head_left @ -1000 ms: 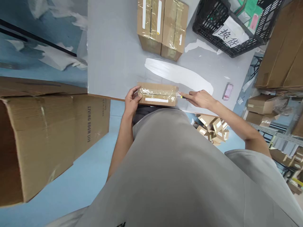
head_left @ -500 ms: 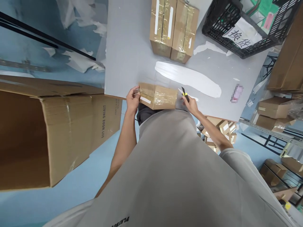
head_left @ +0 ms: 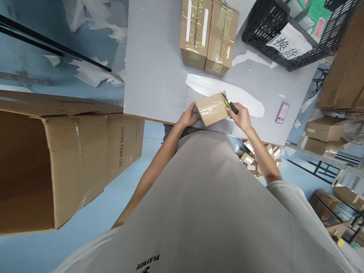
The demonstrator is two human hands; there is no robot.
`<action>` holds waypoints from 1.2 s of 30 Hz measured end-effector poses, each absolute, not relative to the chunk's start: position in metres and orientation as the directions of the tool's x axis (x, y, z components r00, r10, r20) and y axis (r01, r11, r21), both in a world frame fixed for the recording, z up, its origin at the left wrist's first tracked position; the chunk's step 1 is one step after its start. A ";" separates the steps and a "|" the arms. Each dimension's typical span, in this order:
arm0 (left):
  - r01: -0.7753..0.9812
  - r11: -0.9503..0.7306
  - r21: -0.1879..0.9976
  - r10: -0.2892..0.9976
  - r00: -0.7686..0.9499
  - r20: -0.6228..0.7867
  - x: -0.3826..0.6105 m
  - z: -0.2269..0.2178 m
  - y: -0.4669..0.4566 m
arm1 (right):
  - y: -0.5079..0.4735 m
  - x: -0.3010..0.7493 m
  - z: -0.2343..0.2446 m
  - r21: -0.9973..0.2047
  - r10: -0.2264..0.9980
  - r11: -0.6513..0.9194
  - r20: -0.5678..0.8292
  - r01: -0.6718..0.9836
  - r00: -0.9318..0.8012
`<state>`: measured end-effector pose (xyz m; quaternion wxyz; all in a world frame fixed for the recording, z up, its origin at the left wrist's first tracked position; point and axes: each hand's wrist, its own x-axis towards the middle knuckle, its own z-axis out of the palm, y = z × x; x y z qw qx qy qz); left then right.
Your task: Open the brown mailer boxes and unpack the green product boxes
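Note:
A small cardboard box (head_left: 211, 110) wrapped in shiny clear tape is tilted near the table's front edge. My left hand (head_left: 188, 116) grips its left end, fingers partly hidden behind it. In my right hand (head_left: 240, 116) is a utility knife (head_left: 231, 106) with a black and yellow handle. The blade points up and left, over the box's upper right corner, and my right fingers are at the box's right side. Whether the blade touches the cardboard I cannot tell.
Taped boxes (head_left: 209, 34) stand at the table's back. A black crate (head_left: 287, 38) with a paper sign is at back right. A white strip (head_left: 247, 99) lies behind the small box. A large open carton (head_left: 82, 167) stands left of the table (head_left: 153, 76).
The box has moved right and been turned, its right end now raised toward the back. My left hand moved right with it, and the knife in my right hand came to the box's corner.

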<state>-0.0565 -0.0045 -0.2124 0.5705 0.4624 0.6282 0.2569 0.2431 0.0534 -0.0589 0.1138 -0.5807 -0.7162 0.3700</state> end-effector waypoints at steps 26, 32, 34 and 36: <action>0.194 0.340 0.920 0.940 -0.070 -0.333 -0.077 -0.114 0.005 | -0.025 0.174 -0.003 -0.605 0.746 0.108 -0.475 0.789 -0.466; 0.196 0.311 0.930 0.950 -0.078 -0.302 -0.076 -0.110 0.003 | -0.025 0.169 -0.011 -0.589 0.753 0.085 -0.490 0.804 -0.438; 0.192 0.314 0.930 0.949 -0.095 -0.301 -0.073 -0.108 0.002 | -0.026 0.170 -0.011 -0.592 0.760 0.080 -0.484 0.802 -0.433; 0.183 0.318 0.930 0.947 -0.103 -0.303 -0.070 -0.107 0.002 | -0.027 0.170 -0.012 -0.597 0.763 0.079 -0.479 0.798 -0.434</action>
